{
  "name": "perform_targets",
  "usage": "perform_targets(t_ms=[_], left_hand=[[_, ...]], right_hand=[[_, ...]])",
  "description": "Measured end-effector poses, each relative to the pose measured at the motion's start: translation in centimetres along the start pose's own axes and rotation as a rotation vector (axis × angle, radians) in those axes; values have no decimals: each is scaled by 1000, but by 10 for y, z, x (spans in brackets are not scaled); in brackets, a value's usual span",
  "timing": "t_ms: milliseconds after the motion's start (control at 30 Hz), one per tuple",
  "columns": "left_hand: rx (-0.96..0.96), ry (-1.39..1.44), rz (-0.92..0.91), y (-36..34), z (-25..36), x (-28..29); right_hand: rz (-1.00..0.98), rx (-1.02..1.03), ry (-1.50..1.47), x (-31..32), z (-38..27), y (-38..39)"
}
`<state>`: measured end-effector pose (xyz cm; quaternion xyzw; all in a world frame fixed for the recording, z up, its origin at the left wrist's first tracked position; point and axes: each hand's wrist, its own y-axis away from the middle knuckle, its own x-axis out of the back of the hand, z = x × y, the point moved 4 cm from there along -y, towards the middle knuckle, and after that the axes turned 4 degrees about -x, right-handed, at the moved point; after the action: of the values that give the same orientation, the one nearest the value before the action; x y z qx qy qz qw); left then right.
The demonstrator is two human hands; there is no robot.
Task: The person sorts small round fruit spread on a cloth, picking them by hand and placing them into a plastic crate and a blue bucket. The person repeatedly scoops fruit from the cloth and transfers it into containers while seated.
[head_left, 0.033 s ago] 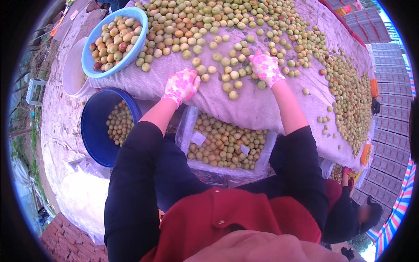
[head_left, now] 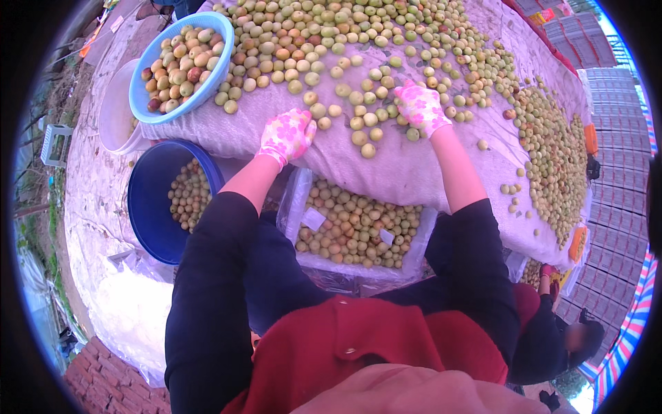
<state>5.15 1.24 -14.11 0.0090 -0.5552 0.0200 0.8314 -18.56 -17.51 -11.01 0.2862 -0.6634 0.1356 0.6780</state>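
Observation:
Both my hands wear white gloves with pink flowers. My left hand [head_left: 286, 136] is at the near edge of the cloth-covered table [head_left: 331, 148], its fingers curled together; whatever may be inside them is hidden. Small round green-yellow fruits [head_left: 334, 110] lie just to its right. My right hand [head_left: 420, 109] is farther right among the scattered fruits, palm down with fingers stretched forward and touching or close to some of them. Below and between my arms stands a plastic-lined crate [head_left: 429, 238] filled with similar fruits and two pale paper slips.
At upper left, a light-blue basin [head_left: 138, 96] of redder fruits rests over a white bucket [head_left: 114, 114]. A dark-blue bucket [head_left: 148, 200], partly filled with fruits, stands below it. A larger fruit pile [head_left: 552, 152] spreads right. Another person [head_left: 552, 338] is at lower right, near stacked crates [head_left: 614, 207].

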Motion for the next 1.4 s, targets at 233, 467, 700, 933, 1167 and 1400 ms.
perform_targets(t_ms=[233,467,700,933,1167,1400], left_hand=[[11,-23,-36,0,-5,-7],[-22,379,139,1,-14,-10],[2,-17,-20,1,-1,-1],[9,-2,-41,0,-4,-4],[-45,-77,11,1,-1,-3],[-11,14,12,0,-2,0]], right_hand=[[63,-59,-1196,27,-56,22],[-42,248,-1300,35,-190,51],[70,-55,-308,-6,-88,12],[-67,24,-235,15,-110,6],[-140,394,-1198,34,-161,35],[240,-149,-215,-8,-49,40]])
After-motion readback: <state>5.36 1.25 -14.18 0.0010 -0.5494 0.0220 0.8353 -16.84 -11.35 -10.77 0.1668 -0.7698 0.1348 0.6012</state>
